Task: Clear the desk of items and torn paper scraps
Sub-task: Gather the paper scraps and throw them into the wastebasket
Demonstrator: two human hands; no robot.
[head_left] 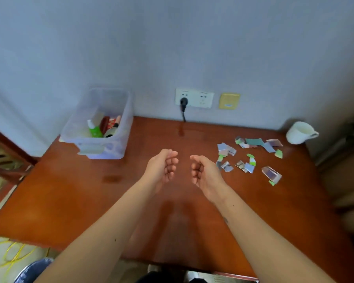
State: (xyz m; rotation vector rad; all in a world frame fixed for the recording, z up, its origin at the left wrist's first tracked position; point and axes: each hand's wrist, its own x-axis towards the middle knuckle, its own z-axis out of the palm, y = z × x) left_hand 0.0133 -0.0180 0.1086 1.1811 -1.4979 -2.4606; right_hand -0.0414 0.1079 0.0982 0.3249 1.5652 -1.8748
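Torn paper scraps [251,156] in blue, green and pink lie scattered on the right part of the reddish-brown desk [80,193]. A clear plastic bin [99,127] at the back left holds a green bottle and other small items. A white cup [299,132] stands at the back right corner. My left hand [164,167] and my right hand [202,173] hover above the desk's middle, palms facing each other, fingers loosely curled, holding nothing. My right hand is just left of the nearest scraps.
A wall socket [194,98] with a black plug and cord sits behind the desk, beside a yellow wall plate [229,101]. Yellow cable [14,254] lies on the floor at lower left. A dark piece of furniture borders the desk's right side.
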